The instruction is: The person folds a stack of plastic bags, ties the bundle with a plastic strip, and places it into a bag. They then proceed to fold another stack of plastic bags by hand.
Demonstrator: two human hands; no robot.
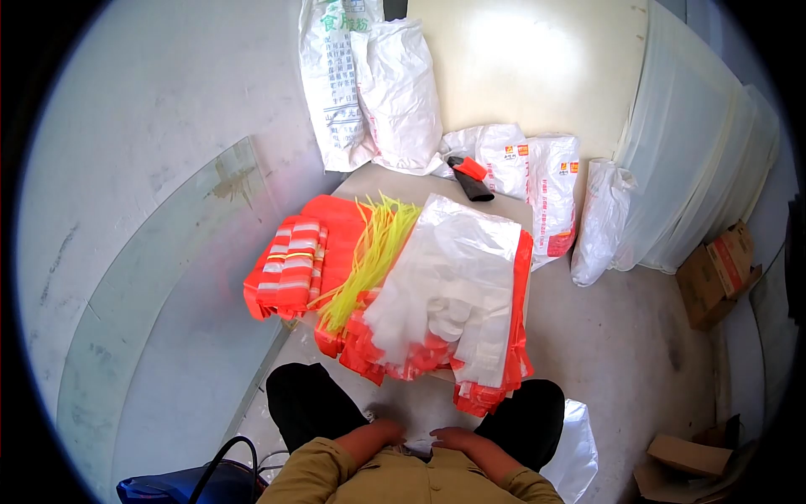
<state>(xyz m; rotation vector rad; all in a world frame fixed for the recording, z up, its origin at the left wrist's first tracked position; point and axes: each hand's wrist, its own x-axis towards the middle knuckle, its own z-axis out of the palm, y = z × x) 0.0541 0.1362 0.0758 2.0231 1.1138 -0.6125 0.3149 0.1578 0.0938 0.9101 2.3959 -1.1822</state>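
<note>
Head view: left hand point(389, 431) and right hand point(450, 438) rest between black-trousered thighs point(304, 407), finger state indeterminable; stacked translucent white plastic bags point(466, 248) lie over the tabletop point(390, 183), probably best handled by one flat edge.

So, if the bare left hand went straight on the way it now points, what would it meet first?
Probably the bare right hand, though depth is unclear and the left hand might slip past.

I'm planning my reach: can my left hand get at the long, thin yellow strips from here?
Probably yes, perhaps leaning forward: the long, thin yellow strips lie largely uncovered atop red plastic, and nothing tall stands between them and your left hand.
</note>
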